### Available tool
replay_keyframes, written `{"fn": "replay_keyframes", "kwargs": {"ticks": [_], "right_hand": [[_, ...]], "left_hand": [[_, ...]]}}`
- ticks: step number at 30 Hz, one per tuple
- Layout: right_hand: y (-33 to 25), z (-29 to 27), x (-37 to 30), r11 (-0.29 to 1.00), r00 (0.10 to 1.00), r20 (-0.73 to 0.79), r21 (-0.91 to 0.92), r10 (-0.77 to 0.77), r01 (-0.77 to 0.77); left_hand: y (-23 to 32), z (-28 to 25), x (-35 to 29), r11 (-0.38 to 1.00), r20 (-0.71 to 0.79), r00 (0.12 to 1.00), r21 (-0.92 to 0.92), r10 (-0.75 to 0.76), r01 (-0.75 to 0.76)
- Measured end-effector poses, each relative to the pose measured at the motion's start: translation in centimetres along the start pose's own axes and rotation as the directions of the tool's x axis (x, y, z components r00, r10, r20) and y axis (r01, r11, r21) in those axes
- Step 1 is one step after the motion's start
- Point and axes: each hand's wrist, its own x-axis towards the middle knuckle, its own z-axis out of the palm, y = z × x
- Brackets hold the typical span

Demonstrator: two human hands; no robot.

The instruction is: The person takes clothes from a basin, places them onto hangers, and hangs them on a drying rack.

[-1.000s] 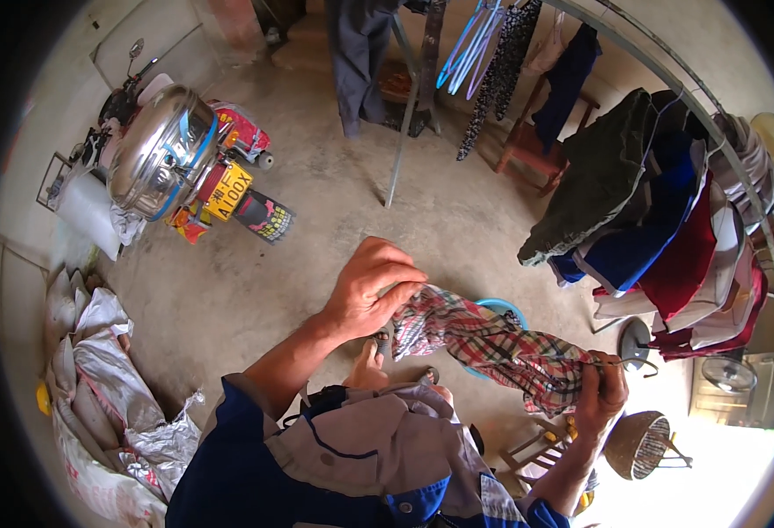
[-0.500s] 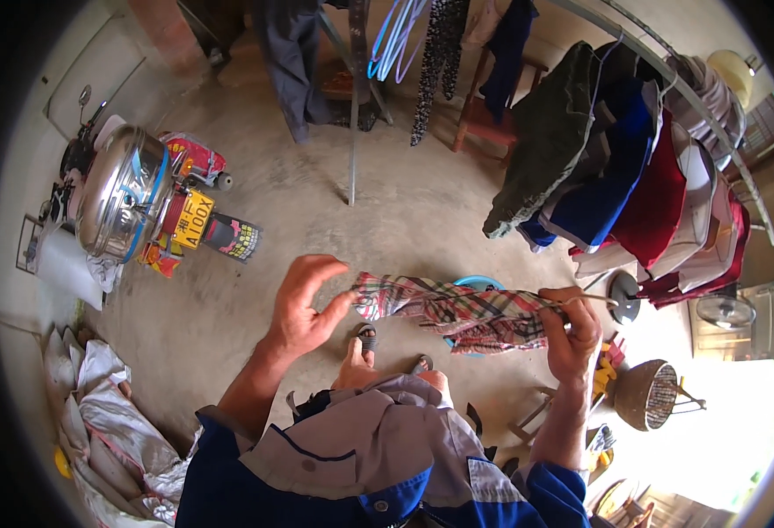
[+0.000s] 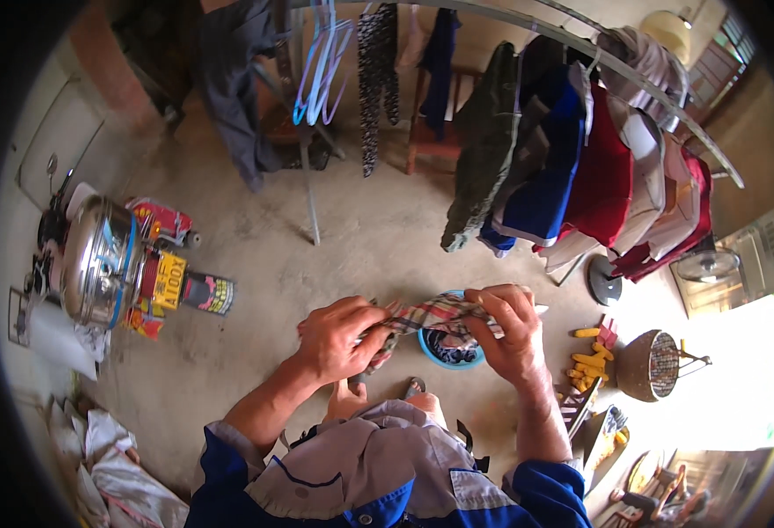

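Observation:
A wet-looking plaid cloth (image 3: 431,314) in red, black and cream is stretched and bunched between my hands, in front of my body. My left hand (image 3: 343,336) is closed around its left end, a corner hanging below the fingers. At the other end, my right hand (image 3: 512,334) grips the fabric between thumb and fingers. Under the cloth, on the floor, stands a blue basin (image 3: 457,365) with dark, crumpled laundry (image 3: 445,350) inside. The cloth and my right hand cover part of the basin. Whether the cloth is a shirt or another garment cannot be made out.
Ahead on the right, a metal rack (image 3: 633,70) carries several garments; blue hangers (image 3: 323,75) hang further left. A motorcycle with a steel drum (image 3: 96,260) stands at left, sacks (image 3: 118,466) below it. Corn cobs (image 3: 591,363) and a woven basket (image 3: 646,370) lie right.
My left hand, open beside the cloth before, has closed on its left end. Both hands have drawn closer together, gathering the cloth. The view has shifted, showing more of the basin.

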Motion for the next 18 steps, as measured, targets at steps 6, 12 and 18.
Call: {"fn": "replay_keyframes", "kwargs": {"ticks": [6,12,18], "right_hand": [[-1.8,-1.3,-2.4,0.952,0.963,-0.169,-0.193,0.208,-0.24],[-3.2,4.5,-7.6,0.487,0.784,0.264,0.661,0.562,-0.571],[0.1,8.5,-10.1,0.373,0.665,0.161,0.721,0.729,-0.584]], "left_hand": [[0.1,0.7,-0.3,0.98,-0.049,0.979,-0.018,-0.2,0.2],[2.1,4.5,-1.7,0.954,0.048,0.953,-0.01,-0.298,0.298],[5.2,8.4,-2.7,0.992,0.143,0.982,-0.024,-0.122,0.127]]}}
